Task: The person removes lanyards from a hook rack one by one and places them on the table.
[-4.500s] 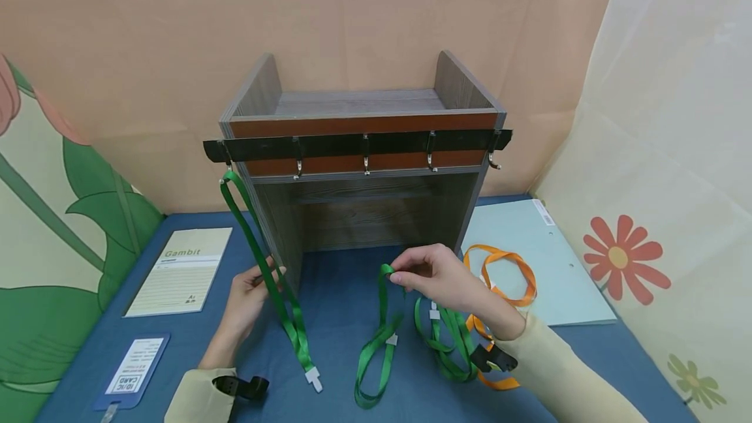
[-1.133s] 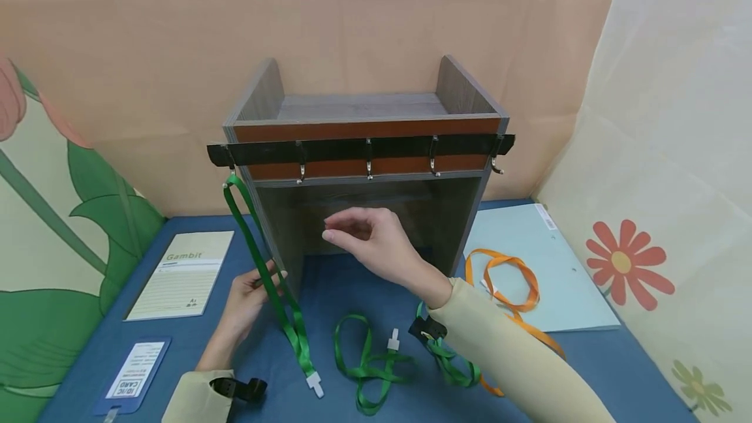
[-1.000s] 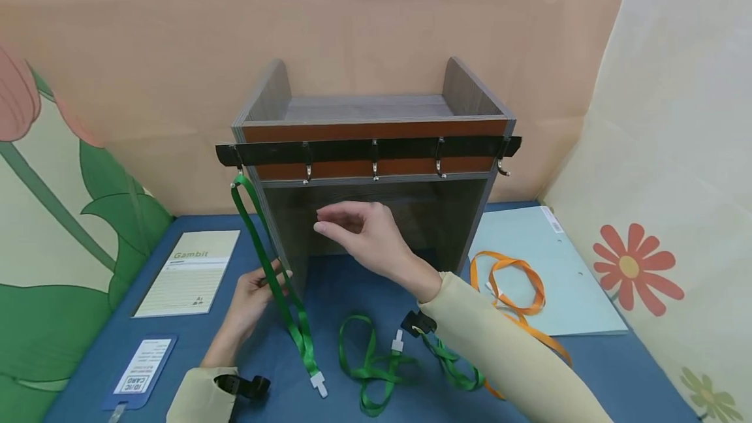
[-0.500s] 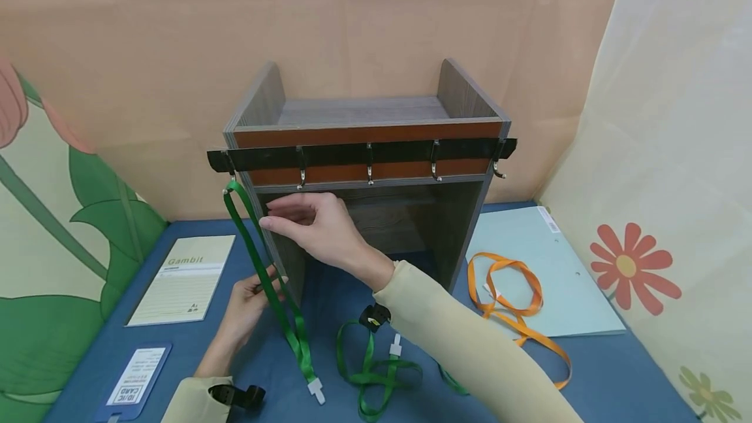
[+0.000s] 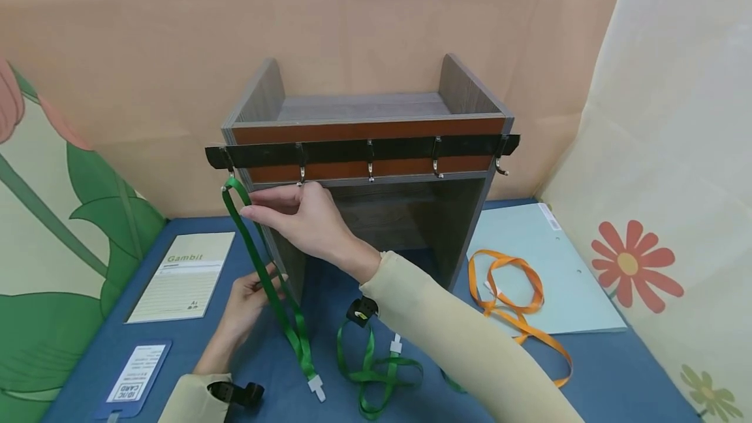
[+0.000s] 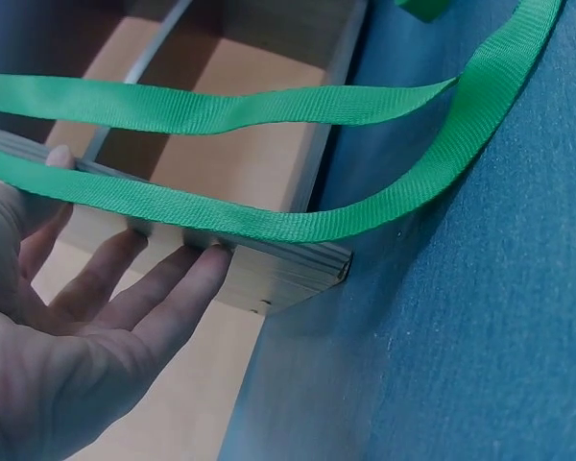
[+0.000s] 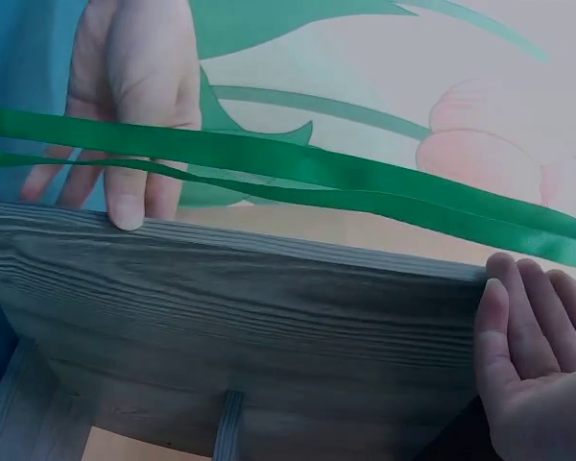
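Observation:
A green lanyard (image 5: 304, 354) with a white clip hangs from the leftmost hook of the black hook rail (image 5: 346, 151). My right hand (image 5: 308, 220) is beside its upper part, thumb tip at the right strand and a gap below the index finger. In the right wrist view, that hand's fingers (image 7: 538, 331) lie by the panel's edge. Behind the lanyard, my left hand (image 5: 243, 305) touches the left side panel of the grey wooden shelf (image 5: 364, 106). The left wrist view shows its fairly straight fingers (image 6: 178, 298) against the panel's outer face.
Another green lanyard (image 5: 384, 377) lies on the blue cloth; my right sleeve mostly covers a further green strap. An orange lanyard (image 5: 531, 277) lies partly on a pale blue folder (image 5: 564, 279). Left are a notepad (image 5: 182, 276) and a blue ID card holder (image 5: 135, 377).
My right hand rises from the green lanyards on the cloth and moves left to the hanging one. One loose lanyard lies differently after release. The left hand stays put.

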The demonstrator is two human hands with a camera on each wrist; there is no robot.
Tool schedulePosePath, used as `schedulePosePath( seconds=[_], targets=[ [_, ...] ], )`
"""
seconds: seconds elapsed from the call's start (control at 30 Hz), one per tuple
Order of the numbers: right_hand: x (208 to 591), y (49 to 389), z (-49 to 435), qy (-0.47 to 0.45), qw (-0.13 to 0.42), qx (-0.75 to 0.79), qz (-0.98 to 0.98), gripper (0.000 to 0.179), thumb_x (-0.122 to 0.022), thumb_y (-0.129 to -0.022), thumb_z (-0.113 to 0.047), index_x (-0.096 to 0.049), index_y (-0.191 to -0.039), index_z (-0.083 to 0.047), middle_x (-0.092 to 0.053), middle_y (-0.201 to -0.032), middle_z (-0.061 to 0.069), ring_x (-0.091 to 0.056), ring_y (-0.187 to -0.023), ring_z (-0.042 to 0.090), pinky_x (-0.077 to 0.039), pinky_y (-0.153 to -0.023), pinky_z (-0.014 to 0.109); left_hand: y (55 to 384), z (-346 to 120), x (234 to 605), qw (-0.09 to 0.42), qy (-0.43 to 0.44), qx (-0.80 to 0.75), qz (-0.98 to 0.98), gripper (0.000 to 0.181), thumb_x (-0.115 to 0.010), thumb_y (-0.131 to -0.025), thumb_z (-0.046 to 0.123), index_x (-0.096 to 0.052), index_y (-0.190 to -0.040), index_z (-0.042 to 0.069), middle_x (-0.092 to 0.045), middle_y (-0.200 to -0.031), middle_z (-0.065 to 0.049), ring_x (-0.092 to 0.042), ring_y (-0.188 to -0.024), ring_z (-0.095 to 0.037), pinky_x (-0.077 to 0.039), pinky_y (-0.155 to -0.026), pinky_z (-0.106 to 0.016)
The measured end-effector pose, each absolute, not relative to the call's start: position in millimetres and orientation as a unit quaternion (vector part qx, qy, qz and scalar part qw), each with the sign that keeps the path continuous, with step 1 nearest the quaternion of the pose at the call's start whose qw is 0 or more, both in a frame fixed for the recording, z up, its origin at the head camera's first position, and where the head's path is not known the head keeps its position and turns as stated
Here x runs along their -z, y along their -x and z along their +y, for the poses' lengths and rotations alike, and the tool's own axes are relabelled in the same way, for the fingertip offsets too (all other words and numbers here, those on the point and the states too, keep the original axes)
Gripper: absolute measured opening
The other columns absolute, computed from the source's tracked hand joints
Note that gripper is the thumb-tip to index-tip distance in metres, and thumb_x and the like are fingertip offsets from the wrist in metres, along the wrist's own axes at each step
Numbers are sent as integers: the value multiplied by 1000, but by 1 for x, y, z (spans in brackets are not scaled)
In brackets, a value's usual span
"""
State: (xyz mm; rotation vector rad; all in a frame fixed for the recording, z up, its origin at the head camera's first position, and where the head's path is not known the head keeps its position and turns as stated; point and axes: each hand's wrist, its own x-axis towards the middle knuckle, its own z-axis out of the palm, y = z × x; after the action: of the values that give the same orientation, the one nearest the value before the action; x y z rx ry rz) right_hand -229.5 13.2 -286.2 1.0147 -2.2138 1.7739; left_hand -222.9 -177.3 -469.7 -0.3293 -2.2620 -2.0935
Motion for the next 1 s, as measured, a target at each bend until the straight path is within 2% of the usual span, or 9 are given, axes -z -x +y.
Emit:
schedulePosePath(
  seconds=[0.23,0.33,0.47,0.57,0.8,1.0],
  targets=[
    [281,226,9,-324,54,-586,-741,31,-71,-88,-21,-70,-115,-6,-70,-102,-4,-62,-85,-2,-50,-73,20,222,-177,468,18,116,668,-735,33,-60,-95,7,-59,-113,-19,-39,-140,-28,-55,-106,-2,-53,-75,-33],
    [281,227,8,-324,56,-586,-741,29,-70,-89,-21,-71,-113,-6,-70,-101,-5,-62,-84,-2,-50,-72,21,221,-177,468,19,119,671,-732,30,-59,-95,5,-59,-111,-20,-37,-140,-29,-53,-113,-10,-53,-76,-33],
    [283,229,7,-329,57,-579,-744,29,-70,-89,-24,-71,-113,-7,-70,-96,-10,-62,-83,-1,-50,-70,22,221,-177,469,20,121,683,-720,29,-58,-95,2,-58,-110,-22,-36,-140,-31,-55,-111,-12,-54,-75,-37],
    [283,229,7,-329,66,-571,-749,26,-69,-90,-23,-72,-110,-8,-69,-93,-10,-61,-80,0,-50,-68,23,222,-177,470,20,126,677,-725,31,-60,-95,6,-59,-111,-20,-37,-139,-31,-56,-106,-5,-54,-76,-38],
    [283,226,7,-330,86,-568,-749,20,-68,-91,-20,-73,-104,-6,-69,-89,-9,-61,-76,1,-50,-65,23,225,-177,471,19,126,679,-723,31,-61,-95,7,-59,-112,-19,-46,-131,-31,-59,-104,-11,-53,-77,-43],
    [283,217,11,-338,93,-581,-735,19,-67,-91,-17,-73,-106,-5,-69,-89,-10,-61,-76,2,-51,-65,24,227,-179,472,15,140,683,-716,29,-57,-95,2,-57,-113,-21,-42,-137,-29,-59,-107,-12,-53,-76,-44]
  ],
)
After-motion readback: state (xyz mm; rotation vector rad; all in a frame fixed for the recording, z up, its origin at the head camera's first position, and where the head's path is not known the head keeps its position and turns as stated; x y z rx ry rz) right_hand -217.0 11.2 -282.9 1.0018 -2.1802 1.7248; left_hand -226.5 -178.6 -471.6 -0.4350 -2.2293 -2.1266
